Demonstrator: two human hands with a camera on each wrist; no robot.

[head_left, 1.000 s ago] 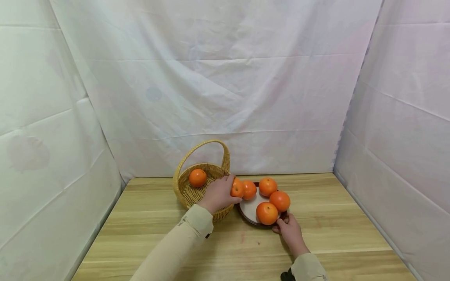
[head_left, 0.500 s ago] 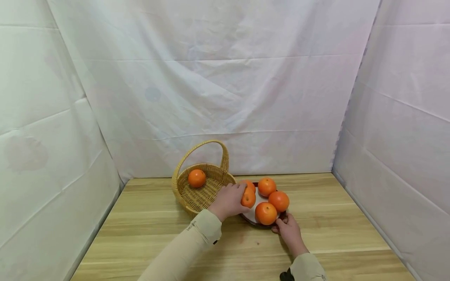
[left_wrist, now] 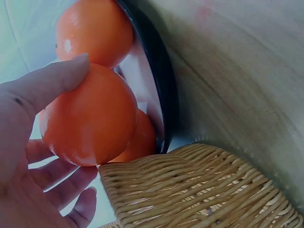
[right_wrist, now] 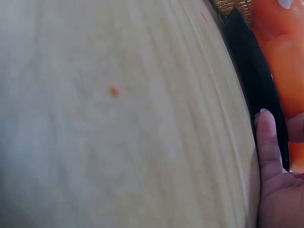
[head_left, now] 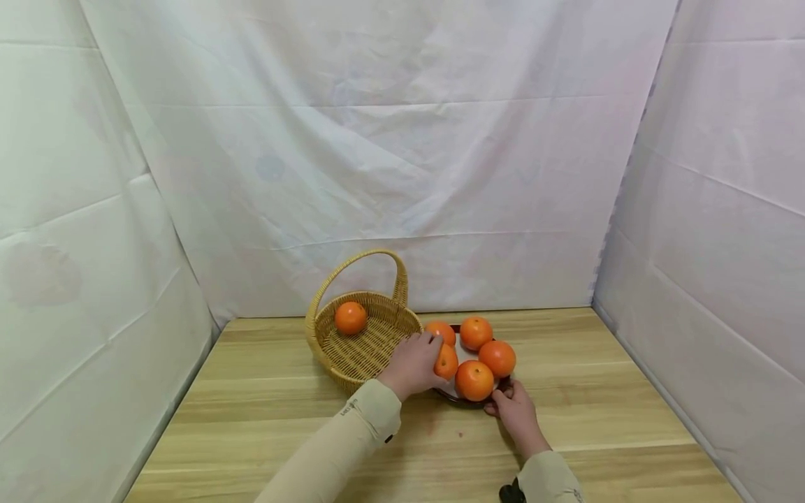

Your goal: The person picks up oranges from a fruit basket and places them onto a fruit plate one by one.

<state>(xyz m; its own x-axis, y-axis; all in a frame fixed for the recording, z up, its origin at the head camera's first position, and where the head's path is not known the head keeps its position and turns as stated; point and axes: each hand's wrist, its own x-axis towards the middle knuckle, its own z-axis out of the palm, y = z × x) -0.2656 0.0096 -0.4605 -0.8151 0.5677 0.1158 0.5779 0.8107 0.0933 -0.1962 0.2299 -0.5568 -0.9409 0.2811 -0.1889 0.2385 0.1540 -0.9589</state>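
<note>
My left hand (head_left: pixel 411 367) holds an orange (head_left: pixel 446 362) at the left side of a round plate (head_left: pixel 462 402) with a dark rim and pale inside. In the left wrist view the thumb lies on top of that orange (left_wrist: pixel 90 116), with fingers curled behind it. Other oranges on the plate include one at the front (head_left: pixel 474 381), one at the right (head_left: pixel 497 359) and one at the back (head_left: pixel 476 333). My right hand (head_left: pixel 517 412) pinches the plate's front right edge. The right wrist view shows a finger against the plate's dark outer wall (right_wrist: pixel 251 66).
A wicker basket (head_left: pixel 355 356) with a tall arched handle (head_left: pixel 352 262) stands left of the plate, close beside it. One orange (head_left: pixel 350 318) lies in the basket. White cloth (head_left: pixel 402 154) hangs behind and at both sides of the wooden table (head_left: pixel 264 405).
My left hand has moved right and slightly toward me with the orange, from beside the basket's rim to the plate's left part. The right hand stays on the plate's edge.
</note>
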